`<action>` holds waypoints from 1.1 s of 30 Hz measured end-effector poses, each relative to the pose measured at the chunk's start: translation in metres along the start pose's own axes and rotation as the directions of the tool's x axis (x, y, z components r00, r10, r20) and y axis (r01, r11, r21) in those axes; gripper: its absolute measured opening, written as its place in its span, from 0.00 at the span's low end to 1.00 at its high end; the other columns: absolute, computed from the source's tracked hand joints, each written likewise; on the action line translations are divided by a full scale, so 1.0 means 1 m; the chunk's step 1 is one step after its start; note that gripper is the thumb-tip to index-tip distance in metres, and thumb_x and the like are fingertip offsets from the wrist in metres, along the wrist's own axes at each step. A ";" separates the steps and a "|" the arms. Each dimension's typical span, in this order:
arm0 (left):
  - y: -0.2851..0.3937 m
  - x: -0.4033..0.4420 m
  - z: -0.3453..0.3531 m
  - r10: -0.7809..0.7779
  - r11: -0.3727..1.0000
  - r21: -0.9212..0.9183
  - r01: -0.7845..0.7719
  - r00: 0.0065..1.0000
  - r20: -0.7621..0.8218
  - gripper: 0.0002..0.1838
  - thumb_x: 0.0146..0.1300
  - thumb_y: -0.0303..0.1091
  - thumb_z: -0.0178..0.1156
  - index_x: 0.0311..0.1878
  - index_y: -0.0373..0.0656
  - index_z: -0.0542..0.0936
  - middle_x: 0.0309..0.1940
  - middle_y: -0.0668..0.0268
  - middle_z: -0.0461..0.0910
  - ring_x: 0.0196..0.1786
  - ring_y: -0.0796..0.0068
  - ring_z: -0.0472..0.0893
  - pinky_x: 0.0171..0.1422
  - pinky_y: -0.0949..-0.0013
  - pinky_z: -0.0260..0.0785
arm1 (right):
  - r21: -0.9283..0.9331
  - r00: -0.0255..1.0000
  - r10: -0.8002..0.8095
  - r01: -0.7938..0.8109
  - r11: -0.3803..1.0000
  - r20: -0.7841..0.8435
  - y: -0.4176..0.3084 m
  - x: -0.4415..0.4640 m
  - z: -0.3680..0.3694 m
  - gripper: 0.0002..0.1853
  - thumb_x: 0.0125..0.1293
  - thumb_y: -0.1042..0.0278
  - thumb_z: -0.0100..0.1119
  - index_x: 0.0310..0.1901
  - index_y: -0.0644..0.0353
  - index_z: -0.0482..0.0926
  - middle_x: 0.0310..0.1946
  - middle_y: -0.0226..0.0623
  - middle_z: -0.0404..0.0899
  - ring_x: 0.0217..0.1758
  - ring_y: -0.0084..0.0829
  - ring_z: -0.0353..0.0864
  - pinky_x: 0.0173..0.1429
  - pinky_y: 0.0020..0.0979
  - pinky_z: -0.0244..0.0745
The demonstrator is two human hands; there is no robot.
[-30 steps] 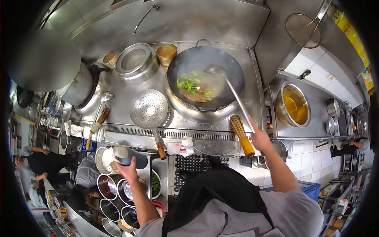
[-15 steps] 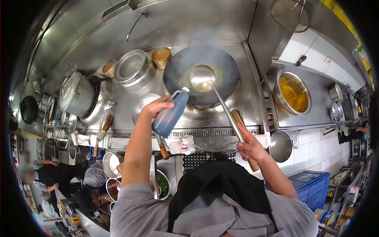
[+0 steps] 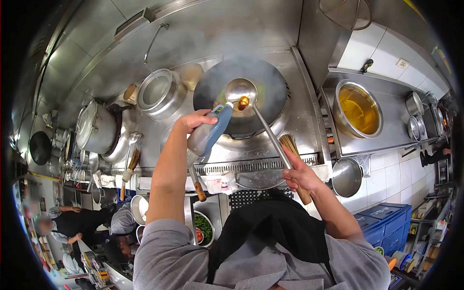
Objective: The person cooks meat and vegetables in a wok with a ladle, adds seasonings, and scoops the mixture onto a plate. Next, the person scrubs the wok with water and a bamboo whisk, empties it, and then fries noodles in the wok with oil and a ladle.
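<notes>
My left hand [image 3: 197, 120] is closed around a bluish plastic bottle [image 3: 211, 134], tipped with its white mouth toward the ladle. A little dark brown liquid [image 3: 243, 103] shows in the bowl of the steel ladle [image 3: 235, 88], just at the bottle's mouth. My right hand [image 3: 303, 175] grips the ladle's long handle. Below the ladle bowl is a steaming dark wok [image 3: 209, 84], with some greenish food blurred by steam. A bamboo brush [image 3: 291, 143] lies by my right hand, its handle passing beneath the fingers.
Left of the wok stand a lidded steel pot [image 3: 157, 92] and a large stockpot [image 3: 96, 128]. A perforated skimmer with a wooden handle [image 3: 199, 191] lies near the front edge. At right is a steel bowl of yellow oil [image 3: 358, 113]. Co-workers [image 3: 79, 224] are at far left.
The bottle has tipped further, its mouth now at the ladle bowl, and dark liquid has appeared there. The ladle stays over the wok. My view has shifted slightly.
</notes>
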State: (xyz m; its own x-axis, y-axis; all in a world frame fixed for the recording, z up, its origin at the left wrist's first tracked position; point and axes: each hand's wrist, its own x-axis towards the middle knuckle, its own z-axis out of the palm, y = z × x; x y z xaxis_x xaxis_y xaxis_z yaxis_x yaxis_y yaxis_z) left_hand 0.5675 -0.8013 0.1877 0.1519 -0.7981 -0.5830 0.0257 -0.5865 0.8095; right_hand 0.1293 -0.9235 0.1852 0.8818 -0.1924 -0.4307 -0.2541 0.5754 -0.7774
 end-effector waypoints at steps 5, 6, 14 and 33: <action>-0.054 -0.023 0.010 0.231 0.899 -0.320 -0.300 0.944 -0.235 0.48 0.53 0.45 0.75 0.74 0.39 0.62 0.56 0.59 0.78 0.57 0.66 0.79 0.63 0.59 0.72 | -0.428 0.969 -0.154 0.058 0.902 -0.194 -0.006 0.068 -0.026 0.46 0.66 0.79 0.53 0.81 0.45 0.42 0.28 0.37 0.76 0.19 0.25 0.72 0.24 0.30 0.70; -0.067 -0.044 0.024 0.273 0.846 -0.354 -0.399 0.894 -0.357 0.48 0.53 0.43 0.75 0.74 0.39 0.62 0.57 0.59 0.78 0.57 0.66 0.79 0.63 0.58 0.72 | -0.673 0.920 -0.298 0.052 0.738 -0.256 0.007 0.085 -0.034 0.46 0.66 0.79 0.53 0.81 0.45 0.43 0.30 0.38 0.77 0.19 0.25 0.72 0.24 0.31 0.70; -0.224 -0.178 0.080 0.197 0.735 -0.097 -0.671 0.348 -0.916 0.48 0.48 0.30 0.75 0.73 0.38 0.60 0.61 0.56 0.72 0.62 0.63 0.74 0.69 0.60 0.68 | -0.434 0.983 -0.096 0.019 0.901 -0.156 0.004 0.069 -0.037 0.46 0.64 0.80 0.50 0.81 0.47 0.43 0.32 0.41 0.80 0.18 0.25 0.71 0.23 0.32 0.70; -0.398 -0.246 0.173 0.180 0.962 0.200 -0.187 -0.120 -0.976 0.49 0.53 0.32 0.76 0.74 0.33 0.57 0.68 0.48 0.64 0.71 0.51 0.64 0.75 0.52 0.59 | -0.929 0.980 -0.143 -0.177 -0.326 -0.136 -0.040 0.062 -0.066 0.45 0.65 0.74 0.50 0.78 0.22 0.46 0.40 0.61 0.82 0.44 0.56 0.84 0.53 0.53 0.77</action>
State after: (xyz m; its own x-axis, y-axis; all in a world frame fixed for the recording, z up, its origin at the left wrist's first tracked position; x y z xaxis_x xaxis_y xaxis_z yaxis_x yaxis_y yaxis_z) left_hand 0.3492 -0.3955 -0.0025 0.9510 0.1250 0.2828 -0.2018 -0.4422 0.8739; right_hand 0.1684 -1.0106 0.1590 0.8466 -0.3791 -0.3736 -0.4420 -0.8918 -0.0965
